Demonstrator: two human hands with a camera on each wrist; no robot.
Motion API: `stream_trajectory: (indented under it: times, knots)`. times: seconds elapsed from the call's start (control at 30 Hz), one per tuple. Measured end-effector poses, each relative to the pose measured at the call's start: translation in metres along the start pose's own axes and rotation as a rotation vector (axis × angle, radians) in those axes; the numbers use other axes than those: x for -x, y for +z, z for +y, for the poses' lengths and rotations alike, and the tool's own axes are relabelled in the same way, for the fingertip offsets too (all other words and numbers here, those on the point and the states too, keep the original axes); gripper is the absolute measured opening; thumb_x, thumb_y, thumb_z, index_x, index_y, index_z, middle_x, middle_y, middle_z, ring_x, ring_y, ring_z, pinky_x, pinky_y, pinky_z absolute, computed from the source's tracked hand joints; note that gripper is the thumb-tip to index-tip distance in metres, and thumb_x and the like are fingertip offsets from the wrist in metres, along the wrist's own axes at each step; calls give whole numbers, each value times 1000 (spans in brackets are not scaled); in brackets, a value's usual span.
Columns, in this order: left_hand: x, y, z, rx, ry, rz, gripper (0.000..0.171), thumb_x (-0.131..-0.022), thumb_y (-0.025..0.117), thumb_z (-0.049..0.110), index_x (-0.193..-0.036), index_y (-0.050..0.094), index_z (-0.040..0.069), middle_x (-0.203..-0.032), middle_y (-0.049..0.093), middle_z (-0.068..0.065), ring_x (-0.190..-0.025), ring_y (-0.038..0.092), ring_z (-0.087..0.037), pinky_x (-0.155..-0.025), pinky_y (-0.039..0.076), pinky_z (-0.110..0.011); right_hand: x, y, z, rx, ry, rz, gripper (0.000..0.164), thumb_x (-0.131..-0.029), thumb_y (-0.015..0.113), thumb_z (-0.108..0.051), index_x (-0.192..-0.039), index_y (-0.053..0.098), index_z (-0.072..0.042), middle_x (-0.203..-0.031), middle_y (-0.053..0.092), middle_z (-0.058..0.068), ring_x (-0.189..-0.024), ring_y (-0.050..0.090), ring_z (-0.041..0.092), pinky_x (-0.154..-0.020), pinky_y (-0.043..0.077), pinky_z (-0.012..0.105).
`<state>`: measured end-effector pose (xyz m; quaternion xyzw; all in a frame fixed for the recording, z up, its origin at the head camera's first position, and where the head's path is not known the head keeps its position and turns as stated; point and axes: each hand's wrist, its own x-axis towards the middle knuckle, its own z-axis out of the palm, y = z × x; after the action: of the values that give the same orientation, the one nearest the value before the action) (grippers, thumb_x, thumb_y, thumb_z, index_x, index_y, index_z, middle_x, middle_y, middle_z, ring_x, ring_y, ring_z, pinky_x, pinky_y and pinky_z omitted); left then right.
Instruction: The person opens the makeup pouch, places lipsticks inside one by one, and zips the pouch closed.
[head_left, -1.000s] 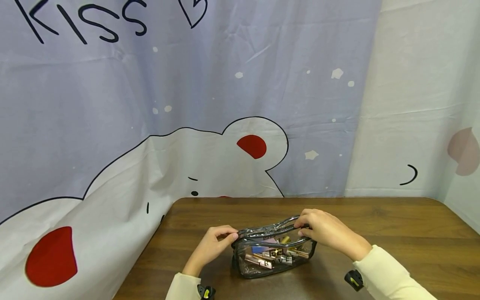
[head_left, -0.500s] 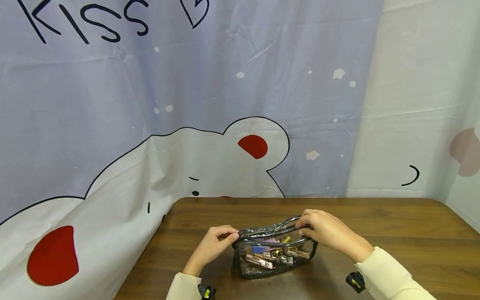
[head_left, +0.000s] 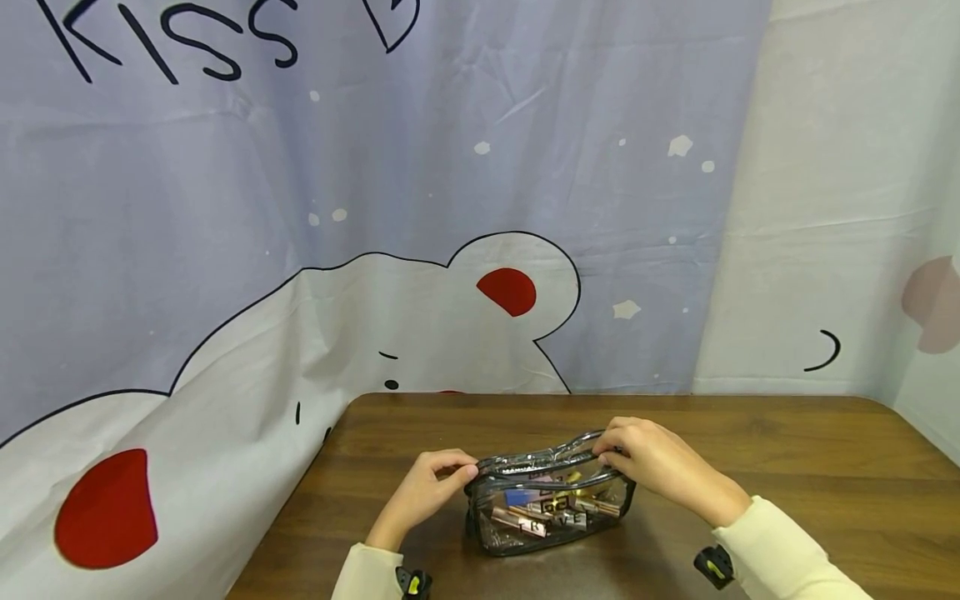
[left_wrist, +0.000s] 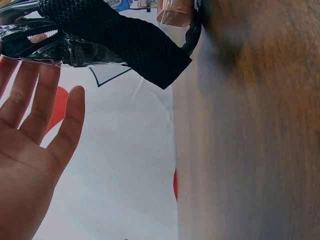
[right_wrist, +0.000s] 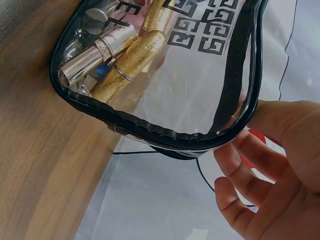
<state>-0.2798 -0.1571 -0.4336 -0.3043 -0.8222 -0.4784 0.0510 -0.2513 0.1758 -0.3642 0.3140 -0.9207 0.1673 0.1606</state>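
A clear cosmetic bag (head_left: 551,546) with black piping stands on the wooden table, black lettering across its front. Through the plastic I see several cosmetics, among them a blue item (head_left: 517,497), a gold tube (right_wrist: 145,55) and a shiny rose-metal tube (right_wrist: 95,57). My left hand (head_left: 423,493) pinches the bag's upper left corner between thumb and forefinger. In the left wrist view a black woven strap (left_wrist: 132,42) hangs from that end, near a zipper (left_wrist: 30,44). At the upper right corner, my right hand (head_left: 660,464) grips the top edge with thumb and fingers.
The brown wooden table (head_left: 787,467) extends behind and to both sides of the bag. A printed cloth (head_left: 420,325) with a white cartoon figure hangs along its far edge and left side. Dark wrist devices (head_left: 713,567) sit at both cream sleeves.
Both hands keep their hold on the bag's upper corners, and the bag stays in place. The head view shifts only slightly.
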Motion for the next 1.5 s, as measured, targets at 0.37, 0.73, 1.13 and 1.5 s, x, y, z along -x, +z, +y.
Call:
stream_trajectory:
  times: [0.37,0.73,1.13,1.5]
  knots:
    - [3,-6,32,7,33,-5,14,-94,60,8,-98,72,1,-93,71,-14,-82,58,2,-76,50,-26,1,2,2,8,-9,49,10,-83,73,-10,-90,74,-16,-85,66,-10,-77,61,7,-65,50,25]
    - [-1,4,2,11,29,-23,26,-96,57,13,-121,65,9,-117,67,-9,-103,60,-8,-86,51,-31,3,7,5,-25,-33,150,16,-80,74,-5,-94,75,-14,-86,68,-7,-75,60,6,-64,49,25]
    - [-4,0,20,-17,-6,-58,25,-96,59,28,-121,64,23,-119,66,2,-104,61,-11,-88,50,-29,8,13,14,-241,92,251,15,-84,71,-5,-99,72,-7,-82,64,-7,-66,46,-4,-58,43,20]
    - [-27,-23,51,-204,9,-186,28,-96,58,36,-121,64,23,-115,66,8,-103,61,-9,-92,49,-34,20,14,27,-355,385,224,20,-93,64,-19,-107,72,-8,-97,72,6,-75,56,5,-64,45,22]
